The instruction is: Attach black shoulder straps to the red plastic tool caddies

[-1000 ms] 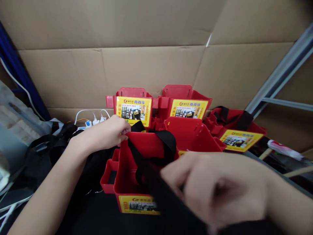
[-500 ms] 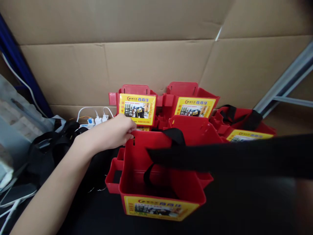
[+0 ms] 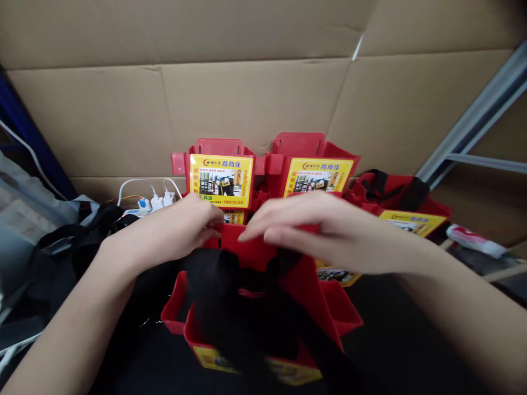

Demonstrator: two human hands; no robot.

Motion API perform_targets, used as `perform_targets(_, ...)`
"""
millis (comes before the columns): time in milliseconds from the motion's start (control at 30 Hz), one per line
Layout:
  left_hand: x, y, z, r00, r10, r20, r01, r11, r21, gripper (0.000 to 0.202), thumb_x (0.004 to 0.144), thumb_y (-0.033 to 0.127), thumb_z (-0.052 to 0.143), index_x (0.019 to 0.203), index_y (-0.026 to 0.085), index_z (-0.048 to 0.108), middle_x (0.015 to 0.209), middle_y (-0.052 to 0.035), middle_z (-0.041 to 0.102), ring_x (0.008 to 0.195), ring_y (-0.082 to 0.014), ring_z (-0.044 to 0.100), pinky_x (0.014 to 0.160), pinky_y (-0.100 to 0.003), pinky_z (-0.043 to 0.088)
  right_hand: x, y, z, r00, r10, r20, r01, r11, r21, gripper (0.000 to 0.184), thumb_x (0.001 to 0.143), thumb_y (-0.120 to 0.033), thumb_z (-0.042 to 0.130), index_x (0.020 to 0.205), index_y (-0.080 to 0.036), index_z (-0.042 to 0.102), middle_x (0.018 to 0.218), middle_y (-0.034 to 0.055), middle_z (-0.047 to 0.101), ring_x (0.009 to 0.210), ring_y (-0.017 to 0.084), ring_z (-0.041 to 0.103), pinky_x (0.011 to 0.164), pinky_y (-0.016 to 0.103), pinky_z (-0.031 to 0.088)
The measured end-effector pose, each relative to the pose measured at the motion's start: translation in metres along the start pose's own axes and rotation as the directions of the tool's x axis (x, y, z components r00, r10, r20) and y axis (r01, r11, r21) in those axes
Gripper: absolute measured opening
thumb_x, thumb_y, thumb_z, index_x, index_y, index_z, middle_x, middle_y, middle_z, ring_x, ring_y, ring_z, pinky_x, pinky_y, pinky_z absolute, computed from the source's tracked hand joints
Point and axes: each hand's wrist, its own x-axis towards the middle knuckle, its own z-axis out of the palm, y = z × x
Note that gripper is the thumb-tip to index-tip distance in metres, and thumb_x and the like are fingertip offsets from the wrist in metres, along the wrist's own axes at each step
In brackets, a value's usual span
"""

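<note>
- I see the red plastic tool box (image 3: pixel 313 299) front and centre on the black desk (image 3: pixel 395 340), its mouth facing up and its back wall rising between my two hands.
- My left hand (image 3: pixel 200 219) is narrow: thumb and fingers pinch the upper left corner of that back wall, just beside its slot.
- My right hand (image 3: pixel 304 230) lies across the top of the back wall, fingers reaching left and loosely curved, thumb below them; I cannot tell whether it grips anything.
- A wide black strap (image 3: pixel 212 280) hangs over the box's opening and down past the front, blurred, covering part of the yellow front label (image 3: pixel 294 372).
- A small side pocket (image 3: pixel 175 310) sticks out on the box's left, and another (image 3: pixel 341 310) on its right.
- Behind, I see a left rear box (image 3: pixel 220 145) and a right rear box (image 3: pixel 298 142) near the cardboard wall (image 3: pixel 247 104), both with yellow labels.
- Farther right, a red box (image 3: pixel 438 206) has black webbing (image 3: pixel 379 184) lying across it.
- White plugs (image 3: pixel 157 203) sit in a power strip beyond my left forearm.
</note>
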Motion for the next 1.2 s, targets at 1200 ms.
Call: perform_targets(1200,-0.004,-0.016,-0.003,0.998,0.057,0.003,-0.057,0.998,0.018,0.017,0.08,0.021,0.05,0.084,0.02,0.066,0.07,-0.0017,0.066,0.061,-0.0124,0.06,0.06,-0.022,0.041,-0.027,0.037,-0.01,0.991,0.085,0.101,-0.052,0.955,-0.293,0.042,0.079,-0.038,0.059,0.119,-0.026,0.055,0.119,0.0015,0.059,0.107,0.018,0.055,0.091,0.031,0.043)
